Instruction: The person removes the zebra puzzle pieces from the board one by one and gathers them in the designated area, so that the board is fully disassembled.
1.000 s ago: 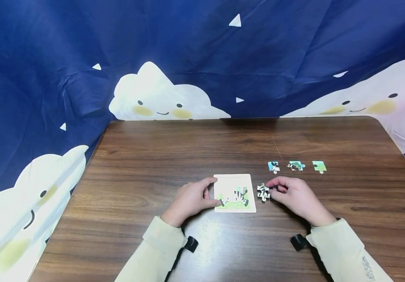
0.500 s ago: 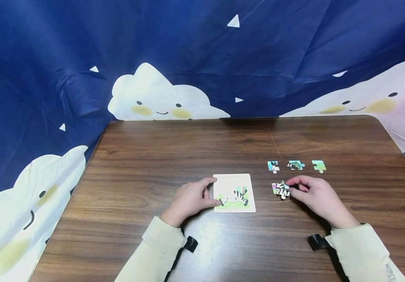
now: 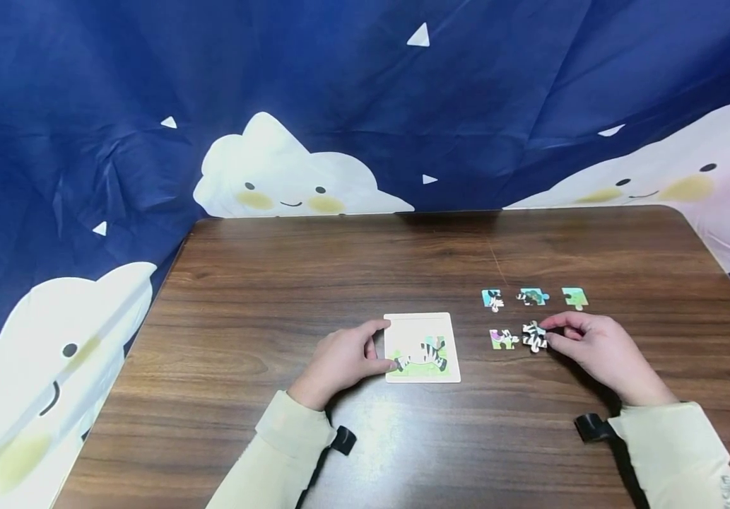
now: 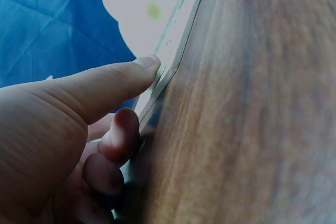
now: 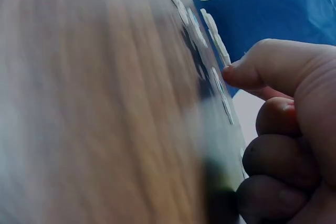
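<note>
My left hand (image 3: 344, 362) grips the left side of a square puzzle board (image 3: 418, 326), thumb near its lower left corner and index finger higher up. Pieces showing a zebra's legs and body on green fill the board's lower part. In the left wrist view the thumb lies on the board's edge (image 4: 176, 40). With thumb and index finger, my right hand (image 3: 609, 357) pinches a black-and-white striped puzzle piece (image 3: 534, 337), right of the board. The right wrist view shows this piece (image 5: 216, 35) tilted at the fingertip, apart from the tabletop.
Just left of the pinched piece lies a pink-and-green puzzle piece (image 3: 502, 340). Behind it is a row of loose pieces: a zebra-head piece (image 3: 492, 300), a blue-and-green piece (image 3: 533, 297) and a green piece (image 3: 574, 297). The brown wooden table (image 3: 288, 283) ends at a blue cloud-printed curtain (image 3: 466, 106).
The right hand has moved right with the striped piece, away from the board. The pink-and-green piece now lies uncovered, separate from the striped one. My left hand has stayed on the board.
</note>
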### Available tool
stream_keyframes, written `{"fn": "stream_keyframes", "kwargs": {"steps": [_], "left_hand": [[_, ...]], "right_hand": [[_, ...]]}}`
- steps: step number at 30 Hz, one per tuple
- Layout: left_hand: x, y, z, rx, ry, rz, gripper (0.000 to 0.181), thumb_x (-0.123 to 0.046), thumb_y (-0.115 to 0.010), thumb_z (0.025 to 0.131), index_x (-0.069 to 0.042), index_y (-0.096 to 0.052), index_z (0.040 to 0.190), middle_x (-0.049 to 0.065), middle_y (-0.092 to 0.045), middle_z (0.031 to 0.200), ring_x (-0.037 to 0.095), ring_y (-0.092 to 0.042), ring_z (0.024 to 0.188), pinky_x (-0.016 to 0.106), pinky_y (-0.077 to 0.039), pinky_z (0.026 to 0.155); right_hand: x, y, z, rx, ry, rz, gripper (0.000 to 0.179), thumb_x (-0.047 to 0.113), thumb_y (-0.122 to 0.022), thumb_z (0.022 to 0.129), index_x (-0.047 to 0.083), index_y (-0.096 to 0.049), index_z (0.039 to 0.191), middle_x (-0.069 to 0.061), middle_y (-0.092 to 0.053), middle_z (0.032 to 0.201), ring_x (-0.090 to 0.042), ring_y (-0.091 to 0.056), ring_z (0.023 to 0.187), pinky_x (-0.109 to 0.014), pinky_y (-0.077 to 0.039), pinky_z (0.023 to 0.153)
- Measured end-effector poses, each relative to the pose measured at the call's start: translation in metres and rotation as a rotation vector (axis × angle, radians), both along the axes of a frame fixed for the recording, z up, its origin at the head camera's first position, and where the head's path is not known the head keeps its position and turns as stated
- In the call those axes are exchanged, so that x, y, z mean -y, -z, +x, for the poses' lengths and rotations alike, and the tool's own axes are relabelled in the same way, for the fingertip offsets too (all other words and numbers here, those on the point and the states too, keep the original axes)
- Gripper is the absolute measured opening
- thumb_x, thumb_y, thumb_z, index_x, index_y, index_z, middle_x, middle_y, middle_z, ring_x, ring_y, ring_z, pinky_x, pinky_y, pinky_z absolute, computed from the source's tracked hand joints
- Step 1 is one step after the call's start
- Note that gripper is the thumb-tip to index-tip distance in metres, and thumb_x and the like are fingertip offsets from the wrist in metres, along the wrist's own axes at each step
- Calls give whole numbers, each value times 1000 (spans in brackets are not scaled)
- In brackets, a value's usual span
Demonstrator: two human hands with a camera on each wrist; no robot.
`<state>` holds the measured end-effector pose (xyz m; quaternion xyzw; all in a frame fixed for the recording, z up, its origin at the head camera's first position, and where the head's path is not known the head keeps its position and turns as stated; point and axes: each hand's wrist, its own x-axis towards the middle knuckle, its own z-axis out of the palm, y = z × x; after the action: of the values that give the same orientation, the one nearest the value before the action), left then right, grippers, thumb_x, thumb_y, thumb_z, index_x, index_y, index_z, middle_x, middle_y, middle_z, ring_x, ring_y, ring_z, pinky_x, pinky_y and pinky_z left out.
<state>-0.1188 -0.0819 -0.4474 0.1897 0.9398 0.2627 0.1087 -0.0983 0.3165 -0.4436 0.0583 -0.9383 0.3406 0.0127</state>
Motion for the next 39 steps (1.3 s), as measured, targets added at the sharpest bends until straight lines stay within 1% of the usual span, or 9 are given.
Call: {"fn": "stream_keyframes", "kwargs": {"steps": [4, 8, 13, 16, 20, 24, 29, 33, 39], "left_hand": [[-1, 0, 0, -1, -1, 3, 66, -49, -80, 80, -23, -60, 137, -21, -55, 67, 1, -51, 59, 26, -43, 61], [-2, 0, -1, -3, 0, -2, 66, -50, -80, 80, -23, -59, 137, -21, -55, 67, 1, -51, 58, 26, -43, 61], [-3, -1, -2, -4, 4, -4, 66, -49, -80, 80, -23, -59, 137, -22, -55, 68, 1, -52, 59, 26, -43, 62], [-2, -2, -2, -8, 6, -4, 66, -49, -80, 80, -23, -59, 137, -21, -55, 68, 1, -52, 59, 27, -43, 62], [-2, -3, -2, -7, 4, -8, 66, -50, -80, 81, -23, -59, 138, -21, -55, 67, 0, -51, 59, 27, -43, 63], [-1, -3, -2, -5, 1, -12, 66, -49, -80, 81, -23, -59, 138, -21, -55, 67, 1, -51, 59, 27, -43, 63], [0, -2, -1, -2, 7, -12, 66, -49, -79, 81, -23, -59, 138, -21, -55, 67, 1, -51, 58, 27, -43, 62], [0, -1, -1, -1, 6, -13, 66, -49, -80, 81, -22, -59, 138, -21, -55, 68, 0, -52, 59, 26, -43, 63], [0, 0, -1, -1, 6, -14, 67, -49, -80, 81, -22, -59, 138, -22, -55, 68, 0, -52, 59, 26, -43, 62]], "right_hand": [[-9, -1, -2, 16, -4, 30, 11, 14, -71, 92, 9, -75, 101, 10, -34, 56, -5, -36, 56, -27, -31, 56], [-16, -3, -5, 51, -20, 50, 13, 14, -70, 92, 7, -74, 102, 10, -36, 56, -5, -38, 56, -26, -33, 56], [-23, -7, -9, 73, -48, 63, 12, 11, -70, 92, 8, -74, 102, 7, -43, 62, -5, -43, 63, -23, -35, 60], [-24, -8, -11, 76, -65, 70, 12, 9, -69, 91, 8, -74, 102, 6, -47, 65, -6, -44, 64, -24, -35, 60], [-24, -9, -12, 67, -74, 80, 12, 8, -67, 92, 9, -73, 102, 5, -51, 67, -6, -44, 63, -25, -35, 60], [-23, -8, -12, 58, -58, 69, 10, 9, -66, 93, 9, -72, 101, 6, -50, 66, -6, -45, 62, -25, -35, 60], [-21, -5, -8, 45, -23, 26, 9, 13, -66, 95, 8, -72, 100, 6, -50, 66, -7, -44, 61, -24, -34, 61], [-13, -2, -6, 16, 5, -19, 10, 14, -68, 94, 7, -73, 99, 5, -50, 66, -8, -44, 61, -25, -34, 59], [4, -4, -1, -20, -26, -20, 6, 14, -70, 93, 10, -73, 96, 6, -47, 65, -7, -43, 59, -24, -34, 59]]}}
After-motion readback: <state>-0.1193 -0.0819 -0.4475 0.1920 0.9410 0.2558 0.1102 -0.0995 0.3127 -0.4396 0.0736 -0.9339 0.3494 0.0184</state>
